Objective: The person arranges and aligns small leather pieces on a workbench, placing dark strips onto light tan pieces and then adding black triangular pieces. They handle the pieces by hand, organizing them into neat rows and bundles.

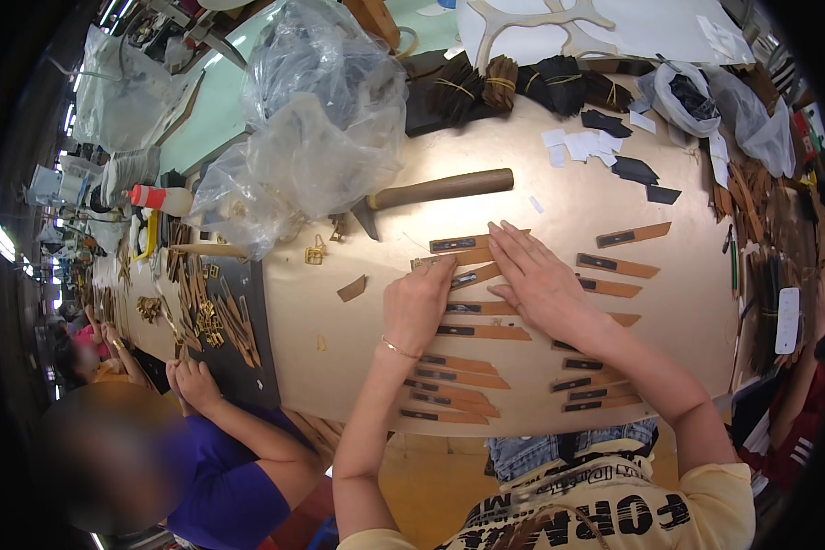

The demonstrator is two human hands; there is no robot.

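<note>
Tan leather strips (490, 332) with dark slotted patches lie in two rough columns on the table. At the top of the left column, my left hand (416, 304) is curled, its fingertips pinching the end of a leather strip (472, 258). My right hand (543, 286) lies flat with fingers stretched over the other ends of these upper strips, partly covering them. Just above the fingertips is another leather strip (458, 245) with a dark patch. The right column of strips (619, 266) fans out beside my right hand and forearm, which hide part of it.
A hammer (445, 190) lies beyond my hands, beside clear plastic bags (325, 137). Brass buckles (314, 250) and a leather scrap (352, 289) are to the left. Banded leather bundles (500, 84) line the back. A co-worker (238, 449) sits at the left by a dark board (247, 312).
</note>
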